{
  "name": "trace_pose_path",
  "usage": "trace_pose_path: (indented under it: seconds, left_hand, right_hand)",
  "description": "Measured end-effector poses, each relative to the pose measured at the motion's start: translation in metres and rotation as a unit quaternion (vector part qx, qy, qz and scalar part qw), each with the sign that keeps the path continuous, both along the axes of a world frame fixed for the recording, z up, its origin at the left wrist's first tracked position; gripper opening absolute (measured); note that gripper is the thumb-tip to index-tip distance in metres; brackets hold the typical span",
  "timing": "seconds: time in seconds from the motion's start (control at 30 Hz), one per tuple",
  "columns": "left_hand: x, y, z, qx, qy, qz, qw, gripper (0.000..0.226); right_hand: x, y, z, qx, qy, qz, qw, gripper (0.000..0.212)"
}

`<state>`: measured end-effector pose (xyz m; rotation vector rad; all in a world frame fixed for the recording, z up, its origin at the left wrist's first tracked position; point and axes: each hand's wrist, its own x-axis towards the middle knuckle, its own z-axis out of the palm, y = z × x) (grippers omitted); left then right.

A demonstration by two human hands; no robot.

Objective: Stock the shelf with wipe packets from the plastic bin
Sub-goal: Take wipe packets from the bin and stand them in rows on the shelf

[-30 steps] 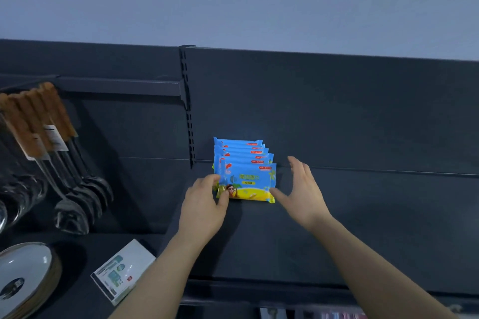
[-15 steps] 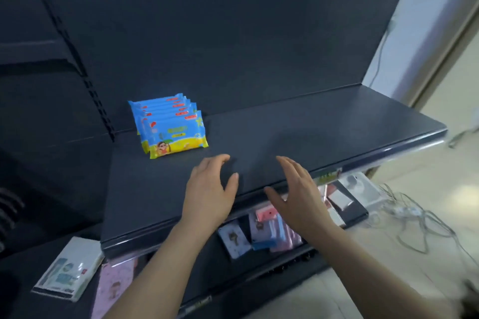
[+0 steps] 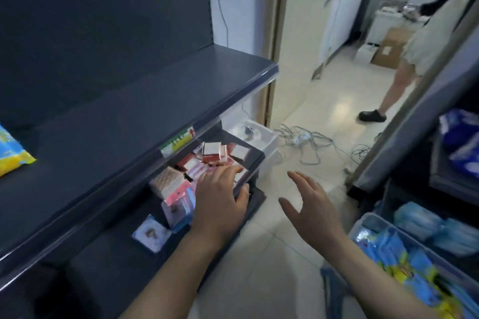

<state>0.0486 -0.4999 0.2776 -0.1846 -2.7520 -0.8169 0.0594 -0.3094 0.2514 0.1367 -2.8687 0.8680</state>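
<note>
- The left hand [image 3: 220, 204] is held empty, fingers loosely spread, over small packaged goods [image 3: 207, 160] on the lower shelf [image 3: 108, 261].
- The right hand [image 3: 311, 211] is held open and empty above the floor [image 3: 259, 280], fingers extended.
- Blue-and-yellow wipe packets [image 3: 399, 261] are seen in the plastic bin [image 3: 368, 223] at lower right, apparently standing on edge, though blurred.
- A stocked packet [image 3: 11, 155] is seen on the dark shelf [image 3: 129, 116], at the left edge.

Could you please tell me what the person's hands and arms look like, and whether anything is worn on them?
The left hand and right hand are bare: no gloves, and no ring, watch or bracelet that shows. The left forearm and right forearm are uncovered down to the frame's edge, with no sleeve in view. The picture is too blurred to show the nails.
</note>
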Motion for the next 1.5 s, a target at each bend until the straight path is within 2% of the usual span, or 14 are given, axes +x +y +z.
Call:
trace_pose_path:
  seconds: [0.17, 0.37, 0.6, 0.83, 1.0, 1.13, 1.23, 1.33, 1.4, 1.5]
  left_hand:
    - [0.004, 0.113, -0.027, 0.006, -0.053, -0.095, 0.994, 0.036]
    - [0.013, 0.229, -0.067, -0.019, -0.105, -0.164, 0.981, 0.038]
    - [0.015, 0.330, -0.118, -0.058, -0.196, -0.258, 0.944, 0.037]
    - [-0.005, 0.417, -0.177, -0.134, -0.288, -0.359, 0.878, 0.037]
    - [-0.015, 0.480, -0.235, -0.195, -0.315, -0.432, 0.822, 0.037]
    - [-0.020, 0.519, -0.291, -0.273, -0.311, -0.487, 0.769, 0.050]
    - [-0.023, 0.540, -0.325, -0.341, -0.308, -0.526, 0.716, 0.069]
    - [-0.023, 0.555, -0.357, -0.406, -0.285, -0.555, 0.667, 0.078]
    - [-0.022, 0.560, -0.373, -0.430, -0.265, -0.567, 0.651, 0.076]
    - [-0.022, 0.563, -0.386, -0.433, -0.223, -0.580, 0.653, 0.058]
  right_hand:
    - [0.031, 0.106, -0.027, 0.004, -0.027, -0.088, 0.996, 0.055]
    - [0.071, 0.217, -0.061, -0.012, -0.072, -0.166, 0.983, 0.054]
    - [0.126, 0.311, -0.109, -0.031, -0.141, -0.296, 0.944, 0.052]
    - [0.164, 0.358, -0.164, -0.076, -0.172, -0.412, 0.892, 0.051]
    - [0.176, 0.380, -0.212, -0.111, -0.195, -0.487, 0.844, 0.050]
    - [0.182, 0.395, -0.257, -0.140, -0.207, -0.532, 0.809, 0.049]
    - [0.184, 0.403, -0.283, -0.154, -0.208, -0.562, 0.786, 0.048]
    - [0.186, 0.407, -0.307, -0.166, -0.220, -0.584, 0.764, 0.047]
    - [0.188, 0.407, -0.321, -0.179, -0.229, -0.593, 0.750, 0.048]
    - [0.189, 0.406, -0.338, -0.193, -0.237, -0.606, 0.735, 0.049]
